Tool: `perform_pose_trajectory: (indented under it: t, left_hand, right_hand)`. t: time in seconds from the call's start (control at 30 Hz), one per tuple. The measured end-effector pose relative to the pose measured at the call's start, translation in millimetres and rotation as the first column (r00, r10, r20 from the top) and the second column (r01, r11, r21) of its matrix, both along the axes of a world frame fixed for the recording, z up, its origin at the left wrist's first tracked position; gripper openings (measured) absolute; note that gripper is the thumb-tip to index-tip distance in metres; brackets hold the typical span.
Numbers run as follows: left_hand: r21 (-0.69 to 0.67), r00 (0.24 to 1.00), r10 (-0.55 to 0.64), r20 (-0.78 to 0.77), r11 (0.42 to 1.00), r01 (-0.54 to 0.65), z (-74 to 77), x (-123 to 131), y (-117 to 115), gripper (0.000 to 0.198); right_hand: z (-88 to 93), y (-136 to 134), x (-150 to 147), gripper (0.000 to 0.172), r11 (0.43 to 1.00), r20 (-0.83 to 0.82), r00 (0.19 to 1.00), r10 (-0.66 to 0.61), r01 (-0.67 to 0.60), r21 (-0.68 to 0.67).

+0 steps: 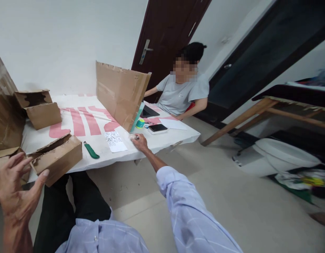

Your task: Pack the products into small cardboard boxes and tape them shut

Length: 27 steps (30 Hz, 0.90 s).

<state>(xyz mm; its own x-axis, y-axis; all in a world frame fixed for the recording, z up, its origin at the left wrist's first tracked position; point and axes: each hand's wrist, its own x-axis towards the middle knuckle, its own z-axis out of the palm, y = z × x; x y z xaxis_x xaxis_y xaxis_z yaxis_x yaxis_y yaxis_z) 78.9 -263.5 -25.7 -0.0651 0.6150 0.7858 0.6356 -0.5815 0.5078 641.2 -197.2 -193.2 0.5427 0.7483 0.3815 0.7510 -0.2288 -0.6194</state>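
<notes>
At the lower left my left hand [19, 191] is raised with its fingers spread, the thumb close to the side of an open cardboard box [61, 160] at the table's front edge. I cannot tell whether it touches the box. My right hand [140, 142] reaches to the table edge, its fingers closed around something small and partly clear that I cannot make out. Left of it lies a white sheet with printed shapes [116, 142]. Between the sheet and the open box rests a green utility knife [92, 151].
A large cardboard sheet [120, 93] stands upright on the table. Near it are a green tape roll [140, 123] and a phone [157, 128]. A co-worker [185, 93] sits at the far side. More boxes [44, 114] stand left; a white bucket [278, 154] is on the right floor.
</notes>
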Motion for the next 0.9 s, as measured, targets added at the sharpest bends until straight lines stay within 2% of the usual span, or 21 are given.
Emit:
perform_pose_trajectory:
  t: [0.1, 0.13, 0.17, 0.23, 0.3, 0.33, 0.43, 0.5, 0.53, 0.6, 0.67, 0.77, 0.83, 0.9]
  left_hand:
    - [-0.011, 0.989, -0.147, 0.026, 0.989, 0.148, 3.2, 24.9, -11.3, 0.042]
    - [-0.04, 0.975, -0.214, 0.052, 0.976, 0.216, 2.4, 34.0, -15.0, 0.04]
    - [-0.086, 0.957, -0.279, 0.079, 0.955, 0.285, 0.7, 43.4, -18.5, 0.038]
    - [-0.167, 0.909, -0.384, 0.163, 0.897, 0.409, -4.5, 61.3, -24.2, 0.036]
    - [-0.294, 0.865, -0.433, 0.255, 0.817, 0.496, -10.8, 74.9, -28.0, 0.042]
    - [-0.36, 0.841, -0.453, 0.295, 0.763, 0.537, -13.9, 78.9, -29.4, 0.046]
    - [-0.506, 0.744, -0.473, 0.472, 0.546, 0.667, -21.6, 79.6, -34.2, 0.059]
    - [-0.503, 0.666, -0.463, 0.584, 0.438, 0.745, -25.5, 73.9, -38.4, 0.06]
    - [-0.482, 0.636, -0.45, 0.627, 0.417, 0.771, -27.3, 70.6, -40.4, 0.058]
    - [-0.434, 0.6, -0.41, 0.687, 0.43, 0.792, -30.9, 64.8, -43.5, 0.053]
    - [-0.389, 0.582, -0.363, 0.728, 0.48, 0.786, -34.3, 61.1, -45.0, 0.051]
    - [-0.337, 0.56, -0.335, 0.757, 0.535, 0.775, -37.4, 58.3, -45.7, 0.05]
    - [-0.328, 0.556, -0.33, 0.763, 0.544, 0.772, -37.8, 55.9, -46.6, 0.046]
    - [-0.338, 0.556, -0.32, 0.767, 0.536, 0.774, -37.6, 52.0, -48.3, 0.046]
  right_hand:
    - [27.0, -12.2, -31.3, 0.05, 0.995, -0.02, 0.997, 0.075, -0.073, 0.069]
    - [37.1, -20.3, -49.6, 0.052, 0.986, -0.02, 0.991, 0.134, -0.131, 0.107]
    - [47.5, -30.8, -71.8, 0.053, 0.952, -0.017, 0.97, 0.242, -0.234, 0.199]
    - [68.9, -58.3, -124.4, 0.053, 0.826, 0.057, 0.887, 0.458, -0.449, 0.34]
    - [90.5, -89.6, -178.7, 0.057, 0.696, 0.156, 0.78, 0.606, -0.615, 0.372]
    - [100.7, -103.8, -203.1, 0.06, 0.623, 0.206, 0.716, 0.667, -0.687, 0.373]
    - [123.8, -130.4, -256.9, 0.064, 0.407, 0.344, 0.524, 0.779, -0.84, 0.358]
    - [130.1, -134.9, -276.8, 0.062, 0.318, 0.372, 0.434, 0.82, -0.887, 0.334]
    - [130.4, -135.1, -283.1, 0.059, 0.309, 0.343, 0.417, 0.842, -0.893, 0.329]
    - [126.3, -135.3, -292.3, 0.056, 0.356, 0.17, 0.433, 0.885, -0.866, 0.352]
    - [117.5, -138.0, -301.5, 0.058, 0.448, -0.117, 0.44, 0.89, -0.797, 0.406]
    - [101.6, -144.8, -321.5, 0.058, 0.577, -0.483, 0.355, 0.8, -0.675, 0.46]
    - [93.9, -148.3, -336.2, 0.049, 0.628, -0.6, 0.302, 0.74, -0.63, 0.457]
    - [90.8, -149.7, -347.5, 0.044, 0.646, -0.651, 0.263, 0.712, -0.61, 0.459]
